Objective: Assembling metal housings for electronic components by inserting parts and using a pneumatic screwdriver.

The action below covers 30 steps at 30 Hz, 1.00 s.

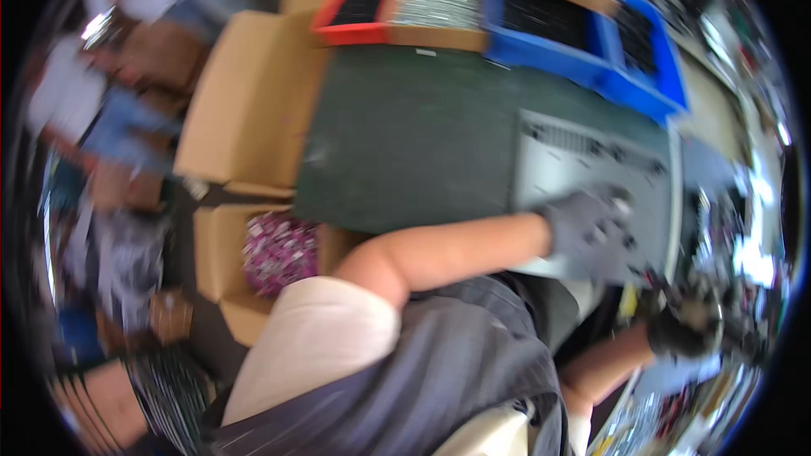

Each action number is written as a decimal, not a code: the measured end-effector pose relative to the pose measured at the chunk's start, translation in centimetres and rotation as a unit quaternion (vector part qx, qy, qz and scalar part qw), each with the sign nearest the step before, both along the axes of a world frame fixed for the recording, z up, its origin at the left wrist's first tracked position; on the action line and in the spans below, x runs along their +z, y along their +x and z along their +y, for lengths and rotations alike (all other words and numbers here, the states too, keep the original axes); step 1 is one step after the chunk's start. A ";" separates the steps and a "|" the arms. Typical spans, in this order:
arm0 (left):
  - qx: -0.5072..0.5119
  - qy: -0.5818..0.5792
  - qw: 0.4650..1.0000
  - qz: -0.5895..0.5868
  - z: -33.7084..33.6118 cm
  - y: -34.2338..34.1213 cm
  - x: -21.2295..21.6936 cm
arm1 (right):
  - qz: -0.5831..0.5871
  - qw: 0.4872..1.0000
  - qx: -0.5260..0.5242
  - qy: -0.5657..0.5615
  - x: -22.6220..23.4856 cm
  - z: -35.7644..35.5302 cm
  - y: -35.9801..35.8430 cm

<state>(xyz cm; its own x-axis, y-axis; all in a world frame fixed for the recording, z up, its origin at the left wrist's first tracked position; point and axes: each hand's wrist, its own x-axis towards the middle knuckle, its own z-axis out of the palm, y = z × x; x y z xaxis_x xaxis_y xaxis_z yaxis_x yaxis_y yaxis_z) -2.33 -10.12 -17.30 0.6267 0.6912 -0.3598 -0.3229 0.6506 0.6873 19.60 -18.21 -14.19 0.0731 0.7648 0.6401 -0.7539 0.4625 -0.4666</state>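
Dk-green worktable [405, 135]; dk gray flr [207, 329] at L; bright glints [753, 267] far R.

Table [405, 143], dark green top. Along the far edge stand: one red bin [351, 35]; beside it, one cardboard tray [438, 39]; blue bins [541, 51]. At right lies one pale grey, dark-marked panel [549, 171].
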 end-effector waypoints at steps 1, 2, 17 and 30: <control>0.034 -0.035 0.998 -0.039 -0.1 -0.6 -0.4 | -0.019 0.999 -0.044 -0.023 0.5 0.5 -1.2; 0.031 -0.039 0.998 -0.032 -0.1 -1.1 -0.9 | -0.019 0.998 -0.052 -0.040 1.6 1.1 -3.0; -0.048 -0.169 0.976 -0.128 -2.3 0.7 -0.2 | -0.038 0.983 -0.178 -0.011 2.2 2.6 -5.0; -0.076 0.555 0.776 0.290 2.4 3.0 -1.4 | 0.090 0.961 -0.213 -0.151 0.3 0.4 -0.9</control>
<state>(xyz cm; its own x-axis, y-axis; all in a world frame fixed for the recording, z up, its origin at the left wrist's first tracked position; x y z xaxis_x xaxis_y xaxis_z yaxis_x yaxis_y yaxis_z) 0.66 -7.68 -18.68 0.6862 0.7114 0.1520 0.2731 -0.4456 0.8526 18.68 -17.82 -13.93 0.5099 0.7892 0.3423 -0.6062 0.6120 -0.5079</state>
